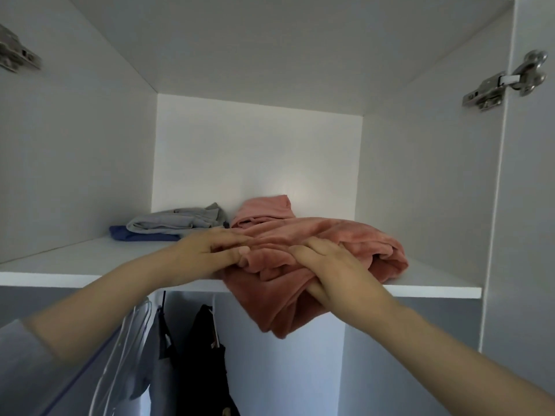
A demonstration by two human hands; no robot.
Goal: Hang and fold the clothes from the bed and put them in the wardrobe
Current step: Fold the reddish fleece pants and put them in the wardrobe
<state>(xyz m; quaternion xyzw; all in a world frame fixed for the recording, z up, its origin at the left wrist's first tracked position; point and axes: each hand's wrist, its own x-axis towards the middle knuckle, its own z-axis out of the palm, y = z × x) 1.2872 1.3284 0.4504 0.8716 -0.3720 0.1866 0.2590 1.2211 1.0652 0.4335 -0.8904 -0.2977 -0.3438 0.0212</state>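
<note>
A folded pink fleece garment point(339, 244) lies on the white wardrobe shelf point(90, 265), with its front part hanging over the shelf edge. My left hand point(210, 250) grips its left side, thumb under the fabric. My right hand point(327, 265) holds the front fold, fingers on top and thumb beneath. A second pink piece point(267, 208) sits behind it against the back wall.
A folded grey garment point(177, 220) lies on a blue one point(141, 235) at the shelf's back left. Below the shelf hang dark clothes point(204, 355) and a clear hanger point(126, 340). Metal door hinges point(504, 82) stick out on both side walls.
</note>
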